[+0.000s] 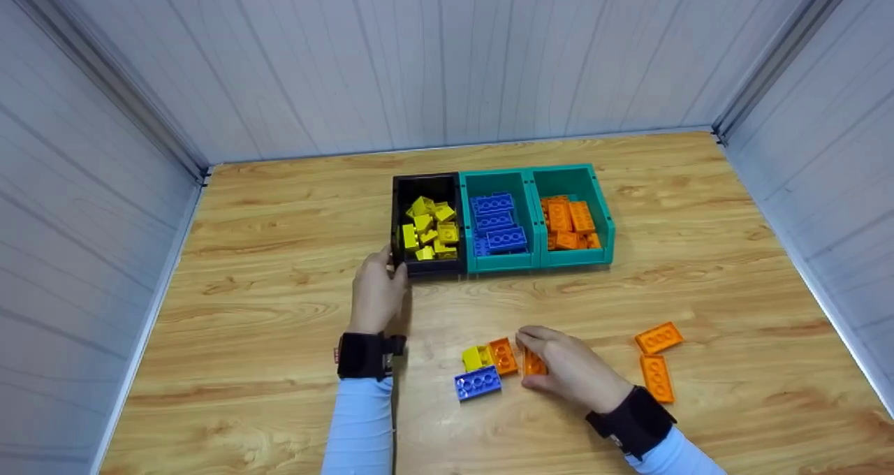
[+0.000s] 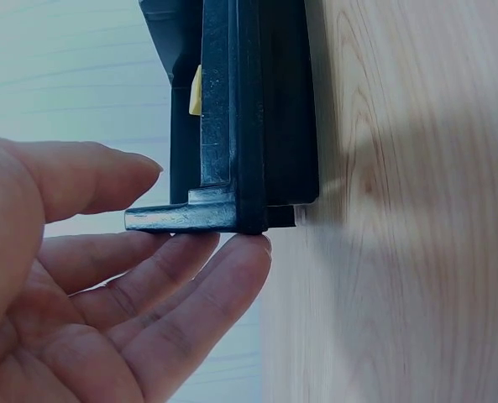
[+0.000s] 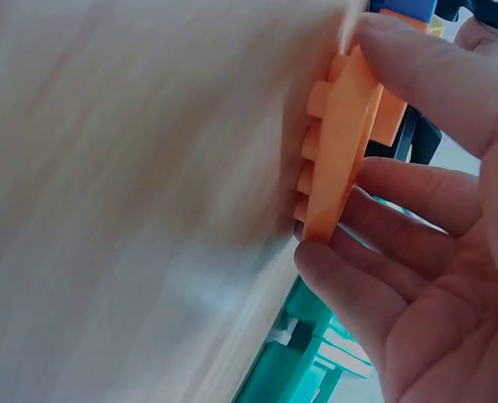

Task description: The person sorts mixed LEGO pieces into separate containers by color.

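Note:
My left hand [image 1: 377,290] holds the front left corner of a black bin [image 2: 249,109], its fingers against the outer side wall and the thumb on the other side of the edge. Yellow bricks [image 1: 427,227] fill much of that bin. On the table, my right hand [image 1: 569,367] grips an orange brick [image 3: 341,151] by its ends, between thumb and fingers. The brick's studs face the tabletop. Just left of it lie another orange brick [image 1: 503,356], a small yellow brick [image 1: 475,357] and a blue brick [image 1: 478,383], grouped close together.
Two teal bins stand in a row beside the black one, a middle bin [image 1: 499,262] with blue bricks [image 1: 506,239] and a right bin [image 1: 606,241] with orange bricks [image 1: 569,216]. Two loose orange bricks [image 1: 656,378] lie to the right. Pale panels [image 1: 447,63] wall in the table.

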Available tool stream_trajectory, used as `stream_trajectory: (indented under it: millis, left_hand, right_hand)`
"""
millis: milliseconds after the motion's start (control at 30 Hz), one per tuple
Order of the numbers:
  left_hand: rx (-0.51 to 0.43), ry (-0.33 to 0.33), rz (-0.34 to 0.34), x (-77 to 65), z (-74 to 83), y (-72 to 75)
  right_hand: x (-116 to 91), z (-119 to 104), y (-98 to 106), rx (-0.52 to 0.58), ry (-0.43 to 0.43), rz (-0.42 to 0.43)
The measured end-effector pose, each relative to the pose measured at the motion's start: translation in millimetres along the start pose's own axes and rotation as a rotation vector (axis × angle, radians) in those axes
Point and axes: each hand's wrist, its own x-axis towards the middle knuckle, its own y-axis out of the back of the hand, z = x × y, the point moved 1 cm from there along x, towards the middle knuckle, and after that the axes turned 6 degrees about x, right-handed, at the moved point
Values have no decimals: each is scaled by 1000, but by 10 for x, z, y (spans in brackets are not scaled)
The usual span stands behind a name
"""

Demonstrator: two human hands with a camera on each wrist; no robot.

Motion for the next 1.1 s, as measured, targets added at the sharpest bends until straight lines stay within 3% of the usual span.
stream_trajectory:
  millis: [300, 600, 867, 1100]
  left_hand:
    - [-17, 9, -20, 3, 6, 17]
    - [6, -10, -21, -4, 11, 24]
    - [5, -25, 4, -13, 13, 25]
    - [41, -45, 10, -13, 27, 20]
  right_hand:
    - [2, 166, 240, -3, 27, 52]
    - [151, 366, 815, -43, -68, 93]
    - [561, 701, 1367, -74, -157, 75]
    - [953, 1005, 1551, -76, -187, 29]
